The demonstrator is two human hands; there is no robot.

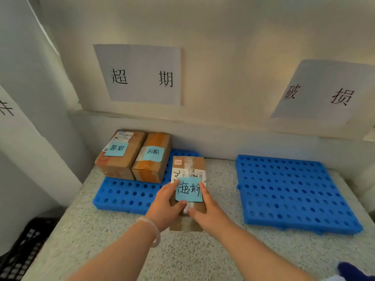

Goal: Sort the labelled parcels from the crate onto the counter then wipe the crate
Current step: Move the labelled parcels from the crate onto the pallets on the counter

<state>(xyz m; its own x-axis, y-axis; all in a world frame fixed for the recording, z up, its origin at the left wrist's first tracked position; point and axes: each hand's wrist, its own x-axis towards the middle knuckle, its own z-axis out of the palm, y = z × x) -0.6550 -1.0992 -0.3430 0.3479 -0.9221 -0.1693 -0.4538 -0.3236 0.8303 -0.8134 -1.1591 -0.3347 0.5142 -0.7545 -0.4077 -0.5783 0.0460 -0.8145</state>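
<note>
A brown cardboard parcel (pixel 189 169) with a light-blue handwritten note is held between both my hands above the right part of the left blue pallet (pixel 125 195). My left hand (pixel 164 205) grips its left side and my right hand (pixel 205 209) grips its right side, thumbs on top. Two more brown parcels, one (pixel 119 157) at the far left and one (pixel 152 159) beside it, each with a light-blue note, lie side by side at the back of that pallet. The black crate (pixel 22 252) shows at the lower left, below the counter (pixel 101 240).
A second blue perforated pallet (pixel 292 191) lies on the right of the speckled counter with nothing on it. Paper signs hang on the wall above each pallet (pixel 140 76) (pixel 322 92). A dark blue cloth (pixel 355 270) peeks in at the bottom right corner.
</note>
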